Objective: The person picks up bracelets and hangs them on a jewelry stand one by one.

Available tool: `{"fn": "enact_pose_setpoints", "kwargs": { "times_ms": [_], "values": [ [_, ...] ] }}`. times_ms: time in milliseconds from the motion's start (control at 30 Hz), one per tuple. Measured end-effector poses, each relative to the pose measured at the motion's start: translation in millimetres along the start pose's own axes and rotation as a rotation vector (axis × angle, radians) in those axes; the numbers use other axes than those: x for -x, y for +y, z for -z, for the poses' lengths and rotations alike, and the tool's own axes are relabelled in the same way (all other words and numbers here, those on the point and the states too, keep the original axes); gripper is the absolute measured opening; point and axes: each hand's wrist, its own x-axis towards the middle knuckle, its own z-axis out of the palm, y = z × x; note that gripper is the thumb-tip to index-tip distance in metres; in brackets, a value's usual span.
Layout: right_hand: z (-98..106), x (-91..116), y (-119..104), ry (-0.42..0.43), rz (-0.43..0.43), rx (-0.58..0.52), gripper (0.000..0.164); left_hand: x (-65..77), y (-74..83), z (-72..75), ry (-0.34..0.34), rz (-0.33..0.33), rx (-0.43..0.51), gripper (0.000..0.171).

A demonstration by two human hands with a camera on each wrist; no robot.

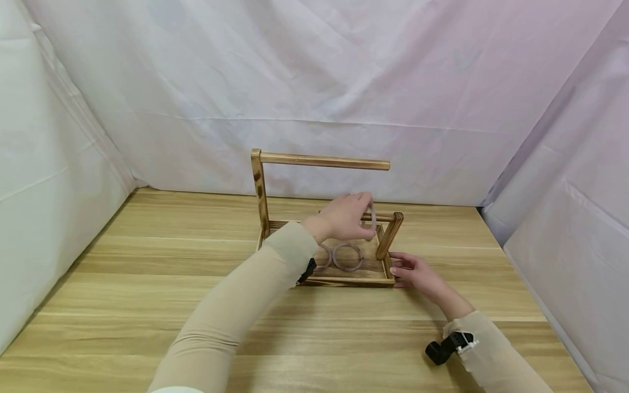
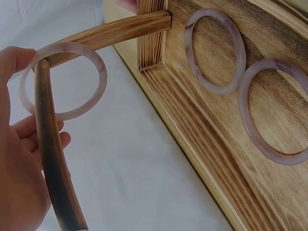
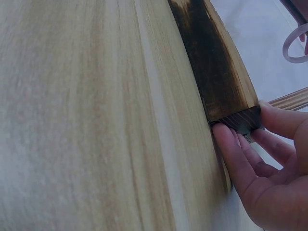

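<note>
A wooden stand (image 1: 344, 281) has a tray base and two bars at different heights, each on its own post. My left hand (image 1: 341, 217) pinches a pale lilac bangle (image 2: 102, 79) near the post end of the lower bar (image 2: 54, 149). That bar appears to pass through the bangle. Two similar bangles, one nearer the post (image 2: 188, 48) and one farther along (image 2: 244, 98), lie in the tray. At the stand's right front corner, my right hand (image 1: 417, 277) grips the base, thumb on one side of its dark end (image 3: 240, 119) and fingers on the other.
The upper bar (image 1: 324, 160) rises at the back, fixed to the tall left post (image 1: 260, 191); its right end is free. A wood-grain table (image 1: 162, 284) lies under the stand. White cloth (image 1: 314, 82) hangs behind and at both sides.
</note>
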Motion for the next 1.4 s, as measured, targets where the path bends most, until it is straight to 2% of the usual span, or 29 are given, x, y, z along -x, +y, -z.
{"fn": "enact_pose_setpoints", "kwargs": {
  "times_ms": [133,600,700,867,967,1400],
  "values": [
    [0,0,0,0.000,0.000,0.005,0.058,0.1,1.2,0.2,-0.013,0.008,-0.029,0.040],
    [0,0,1,0.001,0.007,-0.001,0.059,-0.1,0.4,-1.2,-0.033,0.018,-0.026,0.041],
    [0,0,1,0.001,0.007,0.001,0.059,-0.6,-0.2,-1.6,-0.030,0.021,-0.036,0.047],
    [1,0,0,0.000,0.002,0.009,0.060,-1.5,-2.3,-0.9,-0.009,0.030,-0.064,0.073],
    [1,-1,1,0.006,-0.001,0.012,0.061,-1.1,-4.6,0.2,0.005,0.035,-0.063,0.081],
    [-1,0,-1,0.003,-0.002,0.002,0.059,13.1,-26.7,6.7,0.095,0.105,0.056,0.082]
  ]
}}
